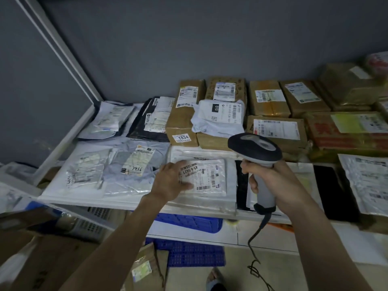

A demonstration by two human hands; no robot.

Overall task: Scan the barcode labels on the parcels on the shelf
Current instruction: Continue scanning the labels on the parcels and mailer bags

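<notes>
- Head view: white poly mailer (202, 179) lies flat at the front edge of the shelf (63, 143), label up.
- Left hand (173, 181) rests fingers spread on the label's left part, pinning it.
- Right hand (270, 181) is wrapped around the scanner (257, 156) grip, head over the mailer.
- Judgement: mailer looks light, soft and slick; flatten beside the barcode, not over it.

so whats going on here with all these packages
A person is scanning parcels laid out on a white shelf. The right hand grips a corded handheld scanner, its head raised above the front row. The left hand rests flat on a white mailer at the shelf's front edge, on the left part of its label. Cardboard boxes sit along the back, and more flat mailers lie to the left and right.
</notes>
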